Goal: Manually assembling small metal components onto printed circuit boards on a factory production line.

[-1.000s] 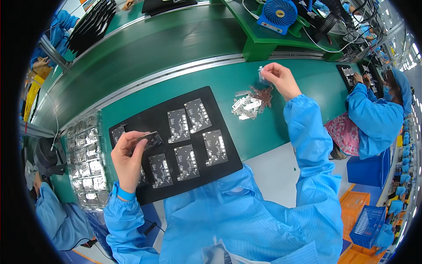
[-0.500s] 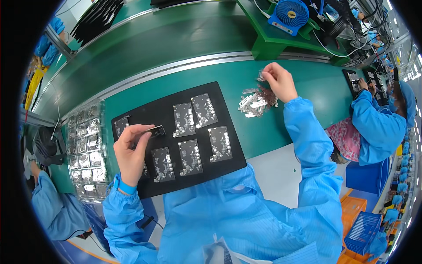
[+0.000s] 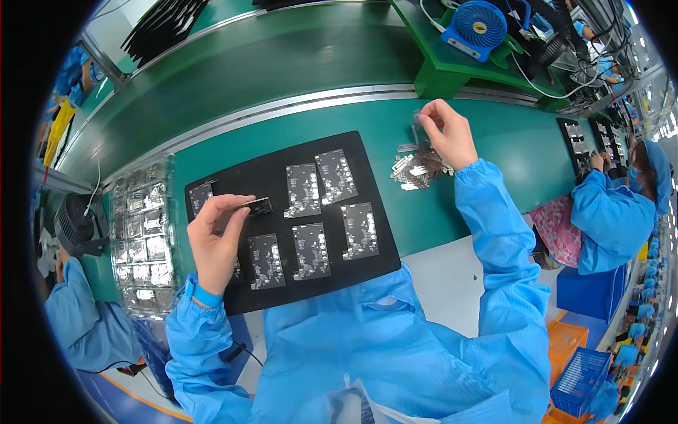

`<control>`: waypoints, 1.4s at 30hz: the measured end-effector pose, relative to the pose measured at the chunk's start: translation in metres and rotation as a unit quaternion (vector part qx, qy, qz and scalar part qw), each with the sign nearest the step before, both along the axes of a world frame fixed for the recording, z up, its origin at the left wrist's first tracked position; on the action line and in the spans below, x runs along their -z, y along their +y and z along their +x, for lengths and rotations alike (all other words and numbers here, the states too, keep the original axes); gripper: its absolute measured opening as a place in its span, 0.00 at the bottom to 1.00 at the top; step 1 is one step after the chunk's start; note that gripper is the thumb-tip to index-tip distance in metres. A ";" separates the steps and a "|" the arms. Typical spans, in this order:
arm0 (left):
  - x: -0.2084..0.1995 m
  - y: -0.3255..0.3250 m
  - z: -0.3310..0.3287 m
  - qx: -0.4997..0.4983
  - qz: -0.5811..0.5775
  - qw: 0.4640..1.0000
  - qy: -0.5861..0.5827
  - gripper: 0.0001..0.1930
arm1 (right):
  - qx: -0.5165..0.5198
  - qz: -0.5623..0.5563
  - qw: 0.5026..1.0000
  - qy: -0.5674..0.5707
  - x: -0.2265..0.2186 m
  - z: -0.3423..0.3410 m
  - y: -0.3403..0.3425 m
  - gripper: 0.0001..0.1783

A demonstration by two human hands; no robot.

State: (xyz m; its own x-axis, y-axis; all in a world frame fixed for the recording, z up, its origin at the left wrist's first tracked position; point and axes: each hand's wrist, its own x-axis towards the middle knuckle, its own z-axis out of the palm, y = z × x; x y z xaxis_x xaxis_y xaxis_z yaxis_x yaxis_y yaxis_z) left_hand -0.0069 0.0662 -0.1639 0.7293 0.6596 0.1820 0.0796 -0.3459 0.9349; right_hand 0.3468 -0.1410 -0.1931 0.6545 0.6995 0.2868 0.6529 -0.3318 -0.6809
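Observation:
My left hand [image 3: 215, 240] is raised over the left part of a black foam mat [image 3: 244, 173], pinching a dark circuit board [image 3: 259, 205] seen nearly edge-on. Several dark circuit boards lie flat on the mat, such as the near-middle board [image 3: 311, 251]; my left hand partly hides those at the left. Above the green bench, my right hand [image 3: 452, 134] pinches a thin clear strip [image 3: 416, 128] between thumb and fingers. Just below that hand is a loose pile of small clear and silvery strips [image 3: 413, 169], with some brownish pieces among them.
Clear plastic trays [image 3: 145, 240] with silvery parts stand left of the mat, beside a black fan [image 3: 76, 222]. Behind runs a metal rail [image 3: 282, 109]. A blue fan [image 3: 477, 30] sits on a green stand at the far right. Co-workers sit on both sides.
My right hand has come up slightly from the pile, and the clear strip now shows more plainly in its fingers. My left hand keeps its pinch on the board. The view has shifted slightly.

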 end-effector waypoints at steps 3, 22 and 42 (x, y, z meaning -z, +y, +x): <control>-0.003 0.000 0.002 0.005 0.000 1.000 0.007 0.07 | -0.039 -0.043 0.996 -0.063 0.007 0.002 -0.001 0.06; -0.006 0.000 0.001 0.008 -0.001 1.000 0.006 0.08 | -0.061 0.049 0.975 0.206 0.009 0.005 0.021 0.06; -0.021 -0.005 0.001 0.037 -0.112 0.993 -0.003 0.10 | -0.122 0.093 0.954 0.258 -0.022 -0.041 0.045 0.09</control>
State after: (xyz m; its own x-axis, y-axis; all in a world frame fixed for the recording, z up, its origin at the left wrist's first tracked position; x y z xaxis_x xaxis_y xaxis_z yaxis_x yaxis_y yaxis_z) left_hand -0.0059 0.0610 -0.1433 0.7769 0.6283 0.0409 0.0555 -0.1330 0.9896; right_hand 0.3060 -0.0961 -0.1711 0.5668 0.8173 0.1039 0.2576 -0.0560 -0.9646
